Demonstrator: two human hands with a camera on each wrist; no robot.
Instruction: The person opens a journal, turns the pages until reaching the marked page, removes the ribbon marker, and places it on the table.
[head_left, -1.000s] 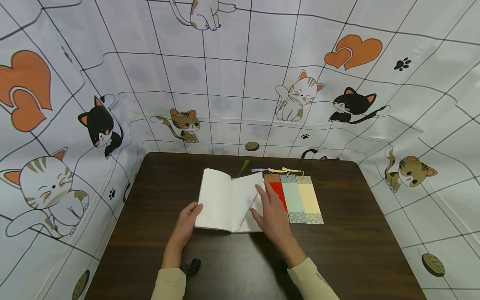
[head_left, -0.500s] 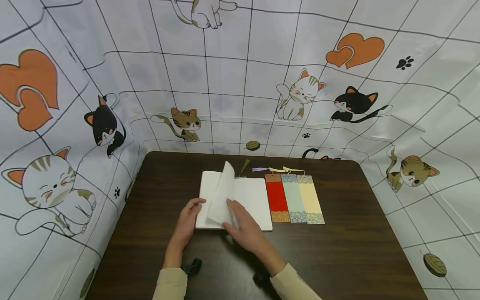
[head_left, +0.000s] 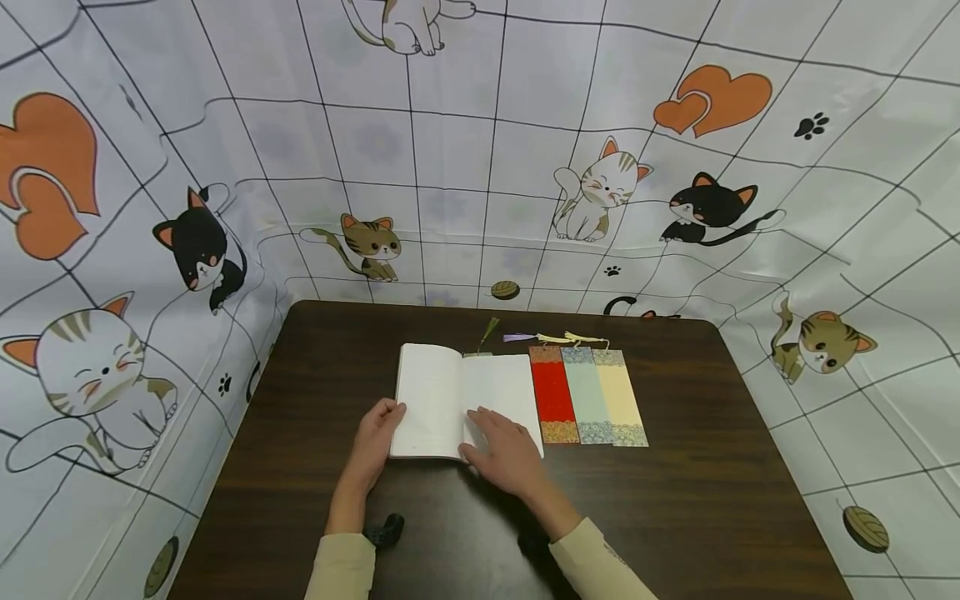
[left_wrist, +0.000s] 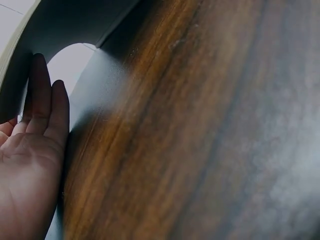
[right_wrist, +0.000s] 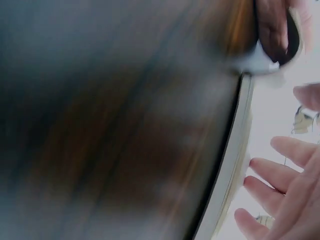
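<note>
An open notebook (head_left: 427,392) with blank-looking white pages lies at the middle of the table. My left hand (head_left: 367,450) grips its left edge, thumb on the page and fingers beneath the raised dark cover (left_wrist: 80,22), as the left wrist view shows. Over the right-hand page, close to the fold, is my right hand (head_left: 506,458); its fingers (right_wrist: 272,172) are spread and loose, holding nothing. Right of the notebook lie a red bookmark (head_left: 555,396), a pale green bookmark (head_left: 588,396) and a cream bookmark (head_left: 619,396), side by side.
A green tassel (head_left: 489,331) pokes out behind the notebook, its bookmark mostly hidden. A purple tassel (head_left: 517,337) and yellowish tassels (head_left: 585,339) lie toward the back. The dark wooden table (head_left: 697,500) meets a cat-print curtain (head_left: 450,208) at its far edge.
My right hand has carried a page from right to left and come back to the right page. That page now lies flat on the left side. The left hand kept its grip.
</note>
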